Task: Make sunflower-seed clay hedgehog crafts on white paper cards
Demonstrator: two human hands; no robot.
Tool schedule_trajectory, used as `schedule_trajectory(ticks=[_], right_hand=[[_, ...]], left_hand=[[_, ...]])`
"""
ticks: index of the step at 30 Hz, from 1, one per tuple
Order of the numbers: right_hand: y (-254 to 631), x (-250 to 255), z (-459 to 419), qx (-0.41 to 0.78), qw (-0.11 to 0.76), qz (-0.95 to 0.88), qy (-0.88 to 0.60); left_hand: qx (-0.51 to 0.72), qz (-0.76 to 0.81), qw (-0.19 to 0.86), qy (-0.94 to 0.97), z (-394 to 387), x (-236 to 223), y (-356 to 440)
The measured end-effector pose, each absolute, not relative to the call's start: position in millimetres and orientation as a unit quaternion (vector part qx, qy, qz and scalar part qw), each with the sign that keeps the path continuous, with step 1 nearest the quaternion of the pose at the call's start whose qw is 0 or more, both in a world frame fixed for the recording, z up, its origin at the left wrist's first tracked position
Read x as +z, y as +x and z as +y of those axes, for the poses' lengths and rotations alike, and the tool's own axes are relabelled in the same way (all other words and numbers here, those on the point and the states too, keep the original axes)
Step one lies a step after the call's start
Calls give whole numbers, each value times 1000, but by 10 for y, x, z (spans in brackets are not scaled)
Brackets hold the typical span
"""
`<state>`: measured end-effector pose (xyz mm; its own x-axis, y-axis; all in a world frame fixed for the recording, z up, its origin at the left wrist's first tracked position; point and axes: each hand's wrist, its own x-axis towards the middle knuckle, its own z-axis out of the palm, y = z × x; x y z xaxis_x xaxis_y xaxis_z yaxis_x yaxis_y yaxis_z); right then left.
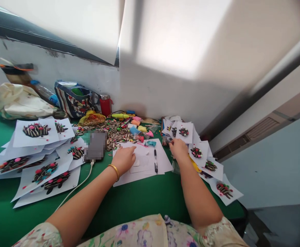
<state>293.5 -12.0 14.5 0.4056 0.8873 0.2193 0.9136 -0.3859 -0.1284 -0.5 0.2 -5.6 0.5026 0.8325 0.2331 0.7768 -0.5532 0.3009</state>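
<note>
My left hand, with a gold bangle at the wrist, rests over white paper; its index finger is stretched out and nothing shows in it. Right of it a black pen lies on the paper, below a small blue packet. My right hand is closed at the paper's right side, fingertips at a small greyish thing too unclear to name. Beside that hand are cards decorated with striped seeds and coloured dots. A heap of sunflower seeds lies beyond the paper.
More seed-decorated cards are stacked at the left of the green table. A phone-like device with a white cable lies between. Coloured clay lumps, a red flask, a striped bag and a cream cloth bag stand along the wall.
</note>
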Motion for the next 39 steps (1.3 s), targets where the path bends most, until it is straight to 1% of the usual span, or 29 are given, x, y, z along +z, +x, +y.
schedule_trajectory(ticks=[3,5,6,8,10,12,13,14,16,20,26,29,32,36,37,39], right_hand=[[2941,216,-107,-82,128,-540,-828],[2871,283,-152,-121,177,-550,-807],[2802,316,-184,-126,210,-570,-784],[2586,359,-259,-95,283,-623,-723],[2290,358,-335,-42,350,-682,-642],[1981,310,-402,2,385,-727,-569],[1848,275,-430,23,390,-746,-540],[1741,236,-453,39,397,-756,-519],[1617,161,-481,82,395,-776,-485],[1669,52,-488,162,374,-807,-428],[1810,23,-526,196,320,-811,-450],[1804,25,-556,207,333,-797,-459],[1806,-8,-560,203,363,-768,-488],[1825,-57,-541,186,359,-737,-542],[1829,-63,-537,180,358,-737,-545],[1837,-66,-531,171,359,-740,-542]], left_hand=[[276,449,83,846,19,-106,-28],[339,431,121,827,13,-142,-41],[368,424,158,812,4,-157,-40],[416,410,275,763,-35,-171,-19],[437,385,443,682,-103,-166,17],[421,332,603,591,-188,-149,53],[412,310,661,545,-228,-140,66],[405,292,704,505,-260,-134,73],[411,279,741,452,-294,-133,69],[434,285,745,419,-259,-150,19],[367,286,773,432,-261,-156,-1],[340,309,759,462,-287,-136,5],[345,342,695,530,-280,-112,4],[397,373,552,631,-249,-117,6],[406,376,533,640,-244,-121,8],[414,376,530,638,-240,-126,11]])
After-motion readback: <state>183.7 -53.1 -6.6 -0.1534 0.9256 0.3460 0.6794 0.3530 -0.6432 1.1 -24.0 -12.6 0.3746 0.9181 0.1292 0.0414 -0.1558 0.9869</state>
